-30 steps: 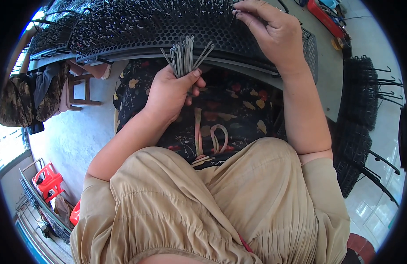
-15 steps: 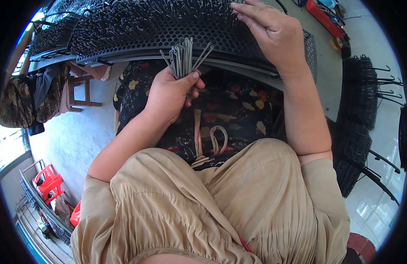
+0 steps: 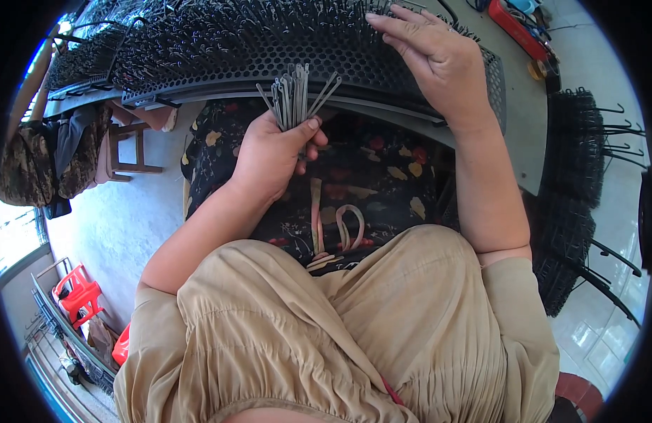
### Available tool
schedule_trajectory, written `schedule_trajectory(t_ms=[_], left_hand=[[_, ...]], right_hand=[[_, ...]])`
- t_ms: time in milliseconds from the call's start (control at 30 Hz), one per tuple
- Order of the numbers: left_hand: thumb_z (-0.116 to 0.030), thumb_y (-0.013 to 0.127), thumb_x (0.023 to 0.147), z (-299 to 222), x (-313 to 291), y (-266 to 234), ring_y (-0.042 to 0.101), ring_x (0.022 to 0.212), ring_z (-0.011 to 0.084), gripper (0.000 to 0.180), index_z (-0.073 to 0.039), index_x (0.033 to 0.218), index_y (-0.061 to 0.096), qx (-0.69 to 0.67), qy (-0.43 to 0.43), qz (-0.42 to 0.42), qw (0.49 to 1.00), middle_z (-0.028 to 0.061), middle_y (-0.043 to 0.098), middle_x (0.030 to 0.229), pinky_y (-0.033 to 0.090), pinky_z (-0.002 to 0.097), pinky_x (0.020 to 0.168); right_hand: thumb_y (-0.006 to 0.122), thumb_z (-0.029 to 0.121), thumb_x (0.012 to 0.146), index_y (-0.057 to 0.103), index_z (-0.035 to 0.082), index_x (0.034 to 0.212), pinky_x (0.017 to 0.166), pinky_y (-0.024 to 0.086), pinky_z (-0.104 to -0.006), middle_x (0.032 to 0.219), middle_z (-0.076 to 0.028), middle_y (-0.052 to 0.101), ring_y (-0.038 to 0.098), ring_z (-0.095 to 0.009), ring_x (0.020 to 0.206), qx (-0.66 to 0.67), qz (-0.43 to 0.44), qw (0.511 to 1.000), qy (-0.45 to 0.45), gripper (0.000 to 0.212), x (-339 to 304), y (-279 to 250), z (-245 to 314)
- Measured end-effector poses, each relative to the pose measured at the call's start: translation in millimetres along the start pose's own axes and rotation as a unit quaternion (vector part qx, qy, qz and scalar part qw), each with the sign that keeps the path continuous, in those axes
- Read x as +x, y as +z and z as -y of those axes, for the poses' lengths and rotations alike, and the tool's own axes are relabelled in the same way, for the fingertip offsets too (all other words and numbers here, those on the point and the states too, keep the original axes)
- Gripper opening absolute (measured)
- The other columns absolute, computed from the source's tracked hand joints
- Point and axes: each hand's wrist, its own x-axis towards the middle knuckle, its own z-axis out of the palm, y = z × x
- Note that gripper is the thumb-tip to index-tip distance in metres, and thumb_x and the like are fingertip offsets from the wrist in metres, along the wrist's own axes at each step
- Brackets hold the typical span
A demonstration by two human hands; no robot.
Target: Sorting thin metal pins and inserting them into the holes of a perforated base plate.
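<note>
My left hand [image 3: 273,144] is wrapped round a bundle of thin grey metal rods [image 3: 292,99] with small eyelets at their upper ends. The bundle stands upright above my lap, its tips fanning out a little. Over the right part of a black perforated rack [image 3: 290,65], my right hand [image 3: 439,63] is raised with its fingers stretched out to the left. No rod shows in it. Many thin dark rods [image 3: 199,35] stand densely in the rack, close to those fingertips; whether they touch is unclear.
A grey table [image 3: 523,141] carries the rack. A red tray [image 3: 516,29] lies at the far right. Black racks with hooks [image 3: 573,148] stand to the right. Another person's arm [image 3: 31,84] and a wooden stool [image 3: 137,148] are at left. Red plastic chairs [image 3: 77,292] stand farther back.
My right hand has shifted slightly and its fingers are spread a little more. My left hand keeps the rods in nearly the same place.
</note>
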Motion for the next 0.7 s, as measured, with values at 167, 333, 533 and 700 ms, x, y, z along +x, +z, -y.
schedule_trajectory(t_ms=[167, 333, 533, 700], left_hand=[[-0.014, 0.061, 0.093, -1.0, -1.6, 0.0, 0.055, 0.059, 0.0074, 0.009, -0.005, 0.093, 0.060, 0.004, 0.003, -0.006, 1.000, 0.0029, 0.064, 0.076, 0.041, 0.0209, 0.046], [-0.014, 0.061, 0.093, -1.2, -1.2, 2.0, 0.055, 0.059, 0.0076, 0.009, -0.005, 0.093, 0.060, 0.000, -0.004, -0.008, 1.000, 0.0030, 0.064, 0.076, 0.041, 0.0211, 0.045], [-0.013, 0.061, 0.093, -1.3, -0.9, 0.6, 0.055, 0.059, 0.0077, 0.009, -0.005, 0.092, 0.060, -0.005, -0.001, -0.005, 1.000, 0.0034, 0.064, 0.075, 0.041, 0.0212, 0.045], [-0.013, 0.061, 0.093, -0.3, -0.3, 1.0, 0.055, 0.059, 0.0078, 0.009, -0.005, 0.092, 0.060, -0.005, -0.002, -0.004, 1.000, 0.0035, 0.064, 0.075, 0.041, 0.0211, 0.045]], right_hand=[[0.069, 0.008, 0.082, 0.071, 0.008, 0.103, 0.091, 0.051, -0.0442, 0.095, -0.014, 0.071, 0.067, -0.031, 0.100, -0.195, 0.135, 0.953, 0.189, 0.021, 30.4, -13.0, 43.3], [0.071, 0.006, 0.080, 0.072, 0.004, 0.094, 0.088, 0.052, -0.0399, 0.089, -0.016, 0.070, 0.068, -0.031, 0.093, -0.227, 0.128, 0.945, 0.196, 0.014, 27.0, -17.8, 42.2], [0.068, 0.009, 0.085, 0.073, 0.009, 0.104, 0.095, 0.049, -0.0319, 0.101, -0.006, 0.073, 0.065, -0.020, 0.110, -0.194, 0.151, 0.951, 0.189, 0.019, 4.7, -25.3, 23.1], [0.067, 0.006, 0.086, 0.073, 0.006, 0.104, 0.093, 0.049, -0.0301, 0.097, -0.007, 0.073, 0.068, -0.018, 0.100, -0.177, 0.153, 0.955, 0.181, 0.019, 8.8, -22.3, 24.0]])
